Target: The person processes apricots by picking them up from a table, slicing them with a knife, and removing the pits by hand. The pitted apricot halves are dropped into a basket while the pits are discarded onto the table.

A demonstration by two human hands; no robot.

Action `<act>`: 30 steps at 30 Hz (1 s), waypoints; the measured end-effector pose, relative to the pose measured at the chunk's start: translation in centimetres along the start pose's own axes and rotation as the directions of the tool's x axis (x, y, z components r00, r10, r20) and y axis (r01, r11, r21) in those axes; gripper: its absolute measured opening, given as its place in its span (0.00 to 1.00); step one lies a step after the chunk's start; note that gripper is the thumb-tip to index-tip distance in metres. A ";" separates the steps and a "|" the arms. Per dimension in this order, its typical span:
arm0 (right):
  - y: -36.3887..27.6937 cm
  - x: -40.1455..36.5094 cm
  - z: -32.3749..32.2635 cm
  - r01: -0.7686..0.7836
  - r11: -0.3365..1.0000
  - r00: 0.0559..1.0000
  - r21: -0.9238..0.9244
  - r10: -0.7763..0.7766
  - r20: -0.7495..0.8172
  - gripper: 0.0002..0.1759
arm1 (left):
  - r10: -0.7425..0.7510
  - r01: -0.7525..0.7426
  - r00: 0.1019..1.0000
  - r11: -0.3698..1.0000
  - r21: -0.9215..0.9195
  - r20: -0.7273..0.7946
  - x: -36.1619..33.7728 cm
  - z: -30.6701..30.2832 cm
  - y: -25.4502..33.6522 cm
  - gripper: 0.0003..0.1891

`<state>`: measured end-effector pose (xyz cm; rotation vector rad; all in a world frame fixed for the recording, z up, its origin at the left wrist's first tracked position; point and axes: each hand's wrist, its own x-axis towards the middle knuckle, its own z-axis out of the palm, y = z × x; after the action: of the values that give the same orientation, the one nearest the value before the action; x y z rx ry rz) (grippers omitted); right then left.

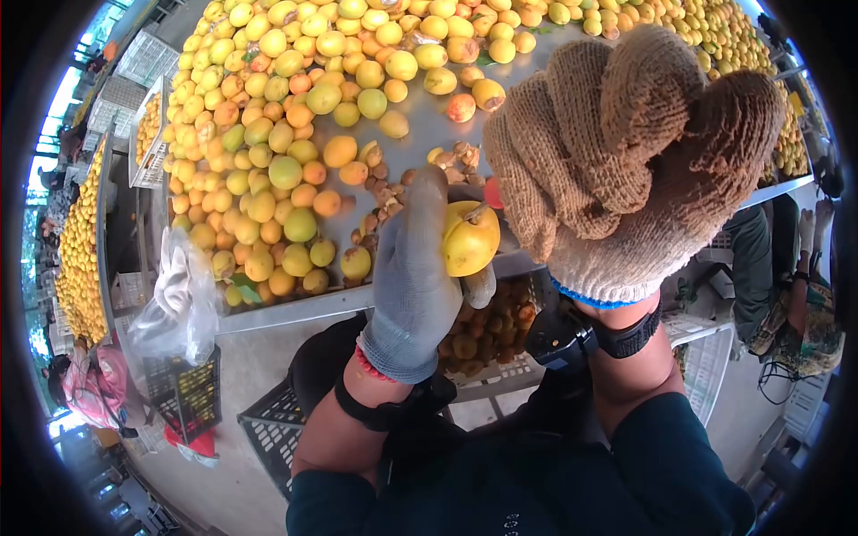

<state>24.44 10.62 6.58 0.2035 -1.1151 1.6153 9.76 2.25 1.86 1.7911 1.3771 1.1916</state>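
My left hand (413,277), in a grey glove, holds a yellow fruit (471,238) between thumb and fingers, its brown stem end turned up and to the right. Close beside it is my right hand (626,161), in a brown and white knitted glove with curled fingers. A small red piece (493,193) shows at the edge of the right glove, next to the fruit; the rest of it is hidden. Many yellow, orange and greenish fruits (285,172) lie on the metal table (295,312) beyond my hands, with brown husk-like scraps (386,196) near the left hand.
Below the table edge stands a crate of brownish pieces (487,339). A clear plastic bag (179,299) hangs at the table's left corner. Black crates (268,424) stand at lower left. A person in pink (96,384) is at far left, and another person (795,313) at far right.
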 end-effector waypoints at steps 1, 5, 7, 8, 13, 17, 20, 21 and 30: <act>0.3 0.2 0.0 0.020 1.000 1.000 0.009 -0.020 0.018 0.30 | 0.022 -0.022 1.000 0.999 0.039 -0.011 -0.1 0.0 0.0 0.31; 1.7 1.2 1.6 0.119 0.988 0.993 0.096 -0.120 0.003 0.33 | 0.052 -0.048 0.998 0.994 0.098 -0.036 -0.1 -0.1 -0.3 0.32; 1.5 0.5 1.1 0.040 0.999 0.999 0.038 -0.039 -0.018 0.34 | 0.035 -0.032 0.999 0.997 0.075 -0.036 -0.1 -0.2 -0.5 0.32; 1.7 0.2 1.0 0.025 1.000 0.999 0.013 -0.025 -0.044 0.34 | 0.027 -0.025 0.999 0.998 0.064 -0.036 -0.1 -0.2 -0.6 0.32; 4.0 0.1 -0.5 0.172 0.975 0.984 0.144 -0.176 0.016 0.35 | -0.029 0.029 1.000 0.999 -0.017 0.006 0.0 -0.9 -1.0 0.32; 3.8 0.0 1.3 0.085 0.964 0.995 0.253 -0.072 -0.062 0.35 | -0.124 0.135 0.990 0.976 -0.171 0.073 0.4 -1.9 -1.5 0.31; 2.9 0.5 2.0 0.021 0.972 0.995 0.236 0.004 -0.103 0.34 | -0.183 0.209 0.976 0.938 -0.276 0.116 0.4 -1.9 -1.8 0.31; 2.4 0.8 2.5 -0.004 0.973 0.989 0.230 0.039 -0.145 0.33 | -0.193 0.224 0.973 0.926 -0.304 0.127 0.4 -1.8 -1.8 0.31; 2.1 -0.1 3.3 -0.218 0.973 0.933 -0.078 0.184 -0.308 0.21 | -0.041 0.041 0.999 0.997 -0.072 -0.009 -0.8 0.0 -3.2 0.31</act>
<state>21.39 8.20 7.09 -0.2313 -1.0099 1.6909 8.35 2.44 -1.08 1.7018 1.3538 1.2150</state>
